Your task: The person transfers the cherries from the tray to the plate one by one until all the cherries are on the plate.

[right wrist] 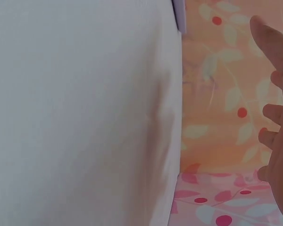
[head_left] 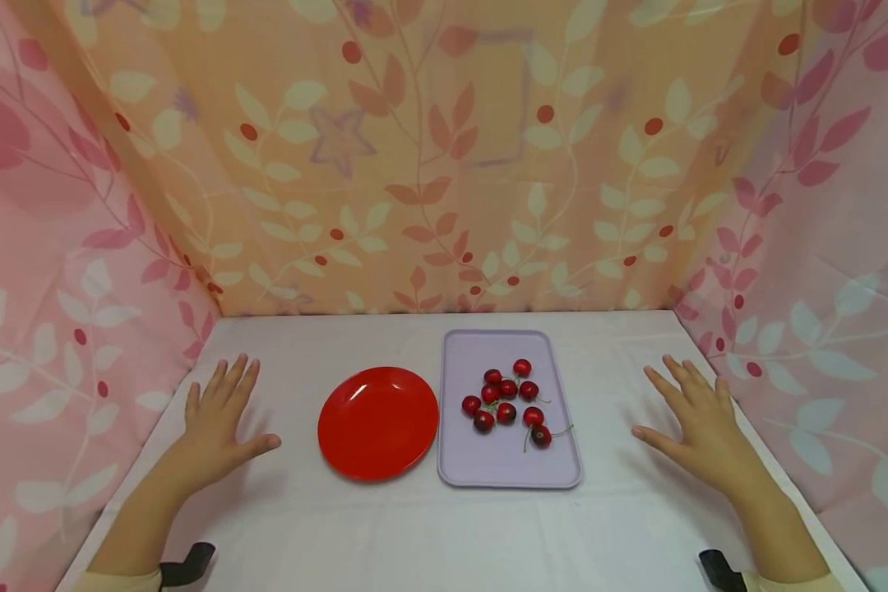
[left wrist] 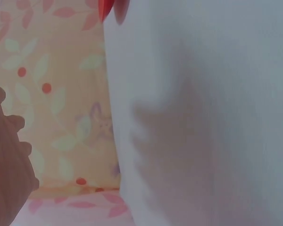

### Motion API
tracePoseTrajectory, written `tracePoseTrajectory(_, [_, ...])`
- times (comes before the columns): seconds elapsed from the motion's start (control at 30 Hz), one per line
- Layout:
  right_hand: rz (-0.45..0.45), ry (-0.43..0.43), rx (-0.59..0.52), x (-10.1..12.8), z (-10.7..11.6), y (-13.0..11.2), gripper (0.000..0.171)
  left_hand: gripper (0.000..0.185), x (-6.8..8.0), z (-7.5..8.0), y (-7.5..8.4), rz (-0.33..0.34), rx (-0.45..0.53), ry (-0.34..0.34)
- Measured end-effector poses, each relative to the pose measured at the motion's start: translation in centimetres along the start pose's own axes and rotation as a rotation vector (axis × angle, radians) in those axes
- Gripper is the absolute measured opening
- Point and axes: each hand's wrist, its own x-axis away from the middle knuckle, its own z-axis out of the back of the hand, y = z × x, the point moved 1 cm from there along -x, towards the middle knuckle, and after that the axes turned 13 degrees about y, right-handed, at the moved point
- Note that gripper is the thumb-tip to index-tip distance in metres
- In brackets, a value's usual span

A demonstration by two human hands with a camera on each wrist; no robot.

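Several dark red cherries [head_left: 507, 389], some with stems, lie loosely on a pale purple rectangular tray [head_left: 506, 469]. Just left of the tray is a round red plate [head_left: 377, 423] with nothing on it. My left hand [head_left: 220, 423] is spread above the table to the left of the plate, fingers straight and thumb pointing toward it. To the right of the tray, my right hand [head_left: 699, 432] hovers with fingers spread and holds nothing. In the left wrist view the left hand [left wrist: 9, 155] shows at the left edge; the right hand [right wrist: 280, 132] appears at the right edge of the right wrist view.
A white cloth [head_left: 326, 534] covers the table. Patterned curtains enclose it: an orange one [head_left: 414, 164] behind, a pink one [head_left: 37, 247] at left and another pink one [head_left: 844, 247] at right. Black straps [head_left: 187, 565] show at the wrists.
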Motion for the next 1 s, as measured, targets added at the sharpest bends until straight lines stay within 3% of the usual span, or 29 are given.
tracePoseTrajectory(0.23, [-0.024,-0.017,-0.038,-0.2,-0.5,-0.9,0.098,0.119,-0.4,-0.8,0.7,0.048,0.095,0.004])
tracePoseTrajectory(0.47, [-0.037,-0.011,-0.095,-0.4,-1.0,-1.8,0.095,0.117,-0.8,-1.5,1.7,0.17,0.164,-0.063])
tracePoseTrajectory(0.8, [-0.076,-0.061,-0.163,-0.7,-1.8,-3.0,0.088,0.115,-1.0,-2.6,3.1,0.269,0.281,-0.135])
tracePoseTrajectory(1.0, [-0.104,-0.075,-0.191,-0.9,-2.4,-3.6,0.082,0.114,-1.0,-3.4,3.9,0.293,0.337,-0.163])
